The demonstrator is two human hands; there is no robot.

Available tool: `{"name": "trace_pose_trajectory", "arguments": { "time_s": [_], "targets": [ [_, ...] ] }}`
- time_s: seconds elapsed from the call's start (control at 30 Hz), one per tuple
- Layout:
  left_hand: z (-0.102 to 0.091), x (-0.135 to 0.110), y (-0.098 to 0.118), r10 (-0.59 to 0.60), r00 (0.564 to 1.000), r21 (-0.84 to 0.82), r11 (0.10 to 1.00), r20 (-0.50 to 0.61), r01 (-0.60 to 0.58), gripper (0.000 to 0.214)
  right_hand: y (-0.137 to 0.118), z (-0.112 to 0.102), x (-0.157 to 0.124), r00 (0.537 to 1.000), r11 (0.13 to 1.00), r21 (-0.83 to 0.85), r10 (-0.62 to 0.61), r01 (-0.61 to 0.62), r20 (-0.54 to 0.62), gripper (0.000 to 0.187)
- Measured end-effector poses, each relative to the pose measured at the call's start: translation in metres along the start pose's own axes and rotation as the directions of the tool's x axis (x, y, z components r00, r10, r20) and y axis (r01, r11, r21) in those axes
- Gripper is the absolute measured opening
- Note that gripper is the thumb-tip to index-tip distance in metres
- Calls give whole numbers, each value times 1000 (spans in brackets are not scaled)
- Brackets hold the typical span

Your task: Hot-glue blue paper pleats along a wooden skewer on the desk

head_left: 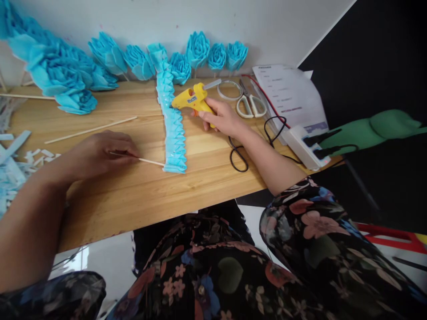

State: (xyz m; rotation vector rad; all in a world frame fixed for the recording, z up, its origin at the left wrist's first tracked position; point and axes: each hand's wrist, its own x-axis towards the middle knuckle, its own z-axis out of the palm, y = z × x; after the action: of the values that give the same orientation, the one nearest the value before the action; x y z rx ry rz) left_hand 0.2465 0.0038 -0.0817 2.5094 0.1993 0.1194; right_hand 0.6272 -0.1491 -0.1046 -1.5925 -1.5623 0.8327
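My right hand (pixel 223 118) is closed around the handle of a yellow glue gun (pixel 194 98), whose nozzle points left over a long strip of folded blue paper petals (pixel 171 120) lying across the wooden table (pixel 133 191). My left hand (pixel 100 153) pinches a thin wooden stick (pixel 150 161). The stick's right end touches the near end of the petal strip.
Finished blue paper flowers (pixel 200 51) line the wall at the back, with a larger heap (pixel 56 71) at the left. Two more sticks (pixel 90 130), a tape roll (pixel 229 90), scissors (pixel 250 104), papers (pixel 290 95), a white power strip (pixel 305 146) and a black cord (pixel 238 158) lie about. Paper scraps (pixel 13 160) sit at the left.
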Motion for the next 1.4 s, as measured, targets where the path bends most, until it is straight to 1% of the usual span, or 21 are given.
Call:
{"name": "trace_pose_trajectory", "arguments": {
  "time_s": [0.13,0.23,0.33,0.4,0.5,0.63,0.7,0.83,0.97,1.2,1.3,1.4],
  "targets": [
    [0,-1,1,-21,1000,-17,1000,3,21,39,-1,2,-1,1000,1000,-3,22,-22,-11,57],
    [0,0,2,-14,1000,-22,1000,-8,14,37,-1,3,-1,998,1000,26,9,-7,-58,57],
    [1,0,3,0,1000,-10,1000,-17,0,37,-1,3,0,993,998,57,12,-5,-120,60],
    [1,1,3,-4,1000,-6,1000,-17,4,38,-1,2,0,990,998,60,19,-11,-139,62],
    [1,1,4,-5,1000,-11,1000,-26,5,37,-1,2,0,995,999,40,12,-8,-100,63],
    [1,1,4,3,1000,-11,1000,-26,-3,37,-2,2,-2,999,1000,23,12,-11,-38,54],
    [1,0,3,2,1000,-8,1000,-13,-2,38,-4,2,-3,999,1000,12,23,-23,-35,51],
    [0,0,3,-15,1000,-14,1000,11,15,44,-6,2,-3,999,1000,-9,29,-29,-32,51],
    [0,1,7,-18,1000,-28,999,-17,18,56,-5,1,-2,1000,1000,-7,15,-16,-25,51],
    [2,0,8,-27,999,-56,998,-39,25,64,-1,0,-3,1000,1000,-6,-9,9,-13,53],
    [2,-1,6,-35,999,-47,998,-27,33,63,-1,0,-3,1000,1000,8,-6,6,-17,55],
    [1,0,5,-15,1000,-16,1000,-12,15,60,-2,0,-3,1000,999,39,13,-12,-21,59]
  ]
}}
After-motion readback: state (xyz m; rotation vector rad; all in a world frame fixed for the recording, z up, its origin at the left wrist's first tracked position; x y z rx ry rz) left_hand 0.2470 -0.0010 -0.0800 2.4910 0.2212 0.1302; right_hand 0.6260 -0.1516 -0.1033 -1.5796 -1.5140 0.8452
